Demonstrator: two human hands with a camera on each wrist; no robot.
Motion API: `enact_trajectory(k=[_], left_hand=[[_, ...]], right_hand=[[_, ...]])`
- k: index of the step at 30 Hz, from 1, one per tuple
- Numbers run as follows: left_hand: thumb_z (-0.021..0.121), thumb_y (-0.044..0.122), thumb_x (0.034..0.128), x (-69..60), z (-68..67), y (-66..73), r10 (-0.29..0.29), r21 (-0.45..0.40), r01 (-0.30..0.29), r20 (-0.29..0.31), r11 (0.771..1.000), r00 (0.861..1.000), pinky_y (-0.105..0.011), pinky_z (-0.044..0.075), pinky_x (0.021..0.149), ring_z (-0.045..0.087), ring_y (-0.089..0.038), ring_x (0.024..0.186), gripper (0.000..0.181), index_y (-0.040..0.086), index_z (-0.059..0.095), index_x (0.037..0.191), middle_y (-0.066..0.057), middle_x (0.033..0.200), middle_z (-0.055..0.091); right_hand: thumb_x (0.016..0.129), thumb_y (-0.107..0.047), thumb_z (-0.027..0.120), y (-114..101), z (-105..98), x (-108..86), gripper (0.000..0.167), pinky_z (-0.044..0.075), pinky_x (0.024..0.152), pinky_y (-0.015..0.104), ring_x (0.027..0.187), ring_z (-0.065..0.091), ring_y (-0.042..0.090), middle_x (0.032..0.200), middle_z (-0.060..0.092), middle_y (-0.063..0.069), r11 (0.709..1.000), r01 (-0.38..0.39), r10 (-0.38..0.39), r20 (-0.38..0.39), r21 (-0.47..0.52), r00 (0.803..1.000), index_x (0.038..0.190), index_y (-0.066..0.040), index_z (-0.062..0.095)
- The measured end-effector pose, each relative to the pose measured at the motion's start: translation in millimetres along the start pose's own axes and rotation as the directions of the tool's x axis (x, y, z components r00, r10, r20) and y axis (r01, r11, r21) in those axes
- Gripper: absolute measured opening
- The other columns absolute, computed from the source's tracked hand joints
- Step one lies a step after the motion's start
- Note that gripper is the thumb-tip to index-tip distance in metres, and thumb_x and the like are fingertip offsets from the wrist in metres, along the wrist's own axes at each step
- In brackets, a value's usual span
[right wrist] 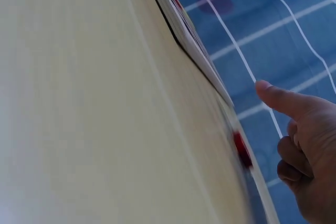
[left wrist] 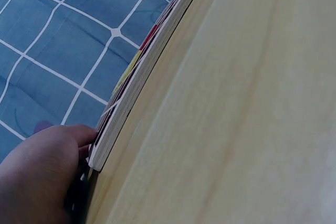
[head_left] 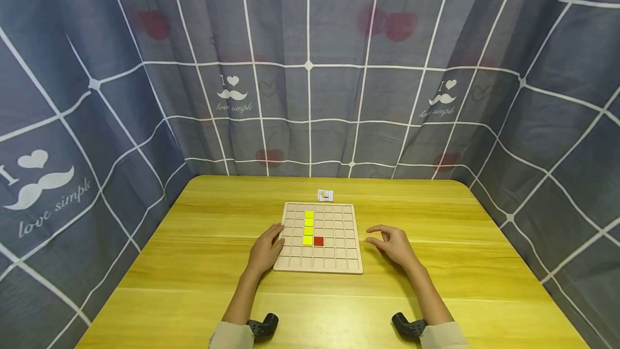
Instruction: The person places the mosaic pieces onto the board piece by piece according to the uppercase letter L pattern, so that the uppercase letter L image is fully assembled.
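A square wooden grid board (head_left: 334, 265) lies on the table. A column of several yellow tiles (head_left: 308, 223) sits in its cells, with one red tile (head_left: 318, 241) just right of the lowest yellow one. My left hand (head_left: 263, 252) rests against the board's left edge, fingertips touching its border. To the right of the board, my right hand (head_left: 396, 246) hovers with thumb and forefinger apart and nothing between them. Below it lies another red piece (right wrist: 242, 150), mostly hidden by the hand in the head view.
A small white card (head_left: 325, 195) with a printed grid pattern lies behind the board. The wooden table (head_left: 203, 220) extends around it. A dark checked curtain (head_left: 334, 96) hangs along the back and both sides.
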State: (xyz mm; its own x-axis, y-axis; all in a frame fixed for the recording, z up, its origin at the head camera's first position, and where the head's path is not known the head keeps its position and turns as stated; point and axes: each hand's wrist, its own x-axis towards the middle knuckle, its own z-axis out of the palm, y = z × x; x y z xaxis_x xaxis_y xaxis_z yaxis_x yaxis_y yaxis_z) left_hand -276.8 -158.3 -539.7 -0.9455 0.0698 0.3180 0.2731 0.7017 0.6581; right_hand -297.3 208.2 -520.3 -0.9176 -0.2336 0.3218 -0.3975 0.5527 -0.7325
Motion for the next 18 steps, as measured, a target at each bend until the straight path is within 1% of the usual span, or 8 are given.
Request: enact_trajectory(k=[4, 8, 11, 14, 18], left_hand=[[0.058, 0.017, 0.0910, -0.6, 0.3, 0.1, 0.001, -0.003, -0.001, -0.001, 1.000, 1.000, -0.049, 0.032, 0.104, 0.037, -0.029, 0.129, 0.041, 0.005, 0.054, 0.130, -0.010, 0.136, 0.047], [0.058, 0.018, 0.0913, -1.0, 0.2, 0.6, -0.002, -0.005, 0.002, 0.006, 1.000, 1.000, -0.050, 0.032, 0.103, 0.036, -0.029, 0.130, 0.041, 0.005, 0.053, 0.130, -0.010, 0.136, 0.047], [0.058, 0.018, 0.0914, -0.9, 0.1, 0.8, -0.002, -0.004, 0.002, 0.008, 1.000, 1.000, -0.050, 0.031, 0.103, 0.036, -0.029, 0.130, 0.041, 0.005, 0.053, 0.130, -0.010, 0.136, 0.047], [0.057, 0.018, 0.0915, -0.7, -0.1, 0.7, 0.000, -0.002, 0.000, 0.006, 1.000, 1.000, -0.050, 0.031, 0.104, 0.037, -0.029, 0.129, 0.041, 0.004, 0.053, 0.130, -0.010, 0.136, 0.047], [0.057, 0.018, 0.0917, -0.9, -0.2, 0.6, -0.003, 0.002, 0.003, 0.007, 1.000, 1.000, -0.049, 0.031, 0.104, 0.036, -0.029, 0.130, 0.041, 0.005, 0.053, 0.130, -0.010, 0.136, 0.047]], right_hand=[[0.079, -0.028, 0.073, 14, -18, -11.0, 0.030, 0.023, 0.035, 0.022, 0.040, 0.021, 0.005, 0.048, 0.030, -0.005, 1.000, -0.014, 0.014, 0.005, 0.010, 1.000, 0.103, -0.010, 0.070], [0.078, -0.029, 0.074, 25, -29, -19.0, 0.033, 0.025, 0.037, 0.022, 0.041, 0.023, 0.005, 0.048, 0.032, -0.005, 0.999, -0.039, 0.039, 0.051, -0.006, 0.998, 0.104, -0.011, 0.070], [0.078, -0.029, 0.074, 29, -34, -22.7, 0.032, 0.025, 0.039, 0.022, 0.042, 0.024, 0.006, 0.049, 0.034, -0.004, 0.998, -0.060, 0.063, 0.107, -0.034, 0.992, 0.106, -0.014, 0.070], [0.078, -0.030, 0.073, 31, -34, -23.9, 0.032, 0.025, 0.041, 0.021, 0.043, 0.024, 0.006, 0.050, 0.034, -0.005, 0.995, -0.069, 0.078, 0.145, -0.067, 0.986, 0.108, -0.018, 0.070], [0.079, -0.031, 0.072, 32, -33, -23.7, 0.029, 0.023, 0.042, 0.021, 0.044, 0.023, 0.006, 0.051, 0.034, -0.006, 0.993, -0.063, 0.077, 0.149, -0.098, 0.986, 0.106, -0.020, 0.070]])
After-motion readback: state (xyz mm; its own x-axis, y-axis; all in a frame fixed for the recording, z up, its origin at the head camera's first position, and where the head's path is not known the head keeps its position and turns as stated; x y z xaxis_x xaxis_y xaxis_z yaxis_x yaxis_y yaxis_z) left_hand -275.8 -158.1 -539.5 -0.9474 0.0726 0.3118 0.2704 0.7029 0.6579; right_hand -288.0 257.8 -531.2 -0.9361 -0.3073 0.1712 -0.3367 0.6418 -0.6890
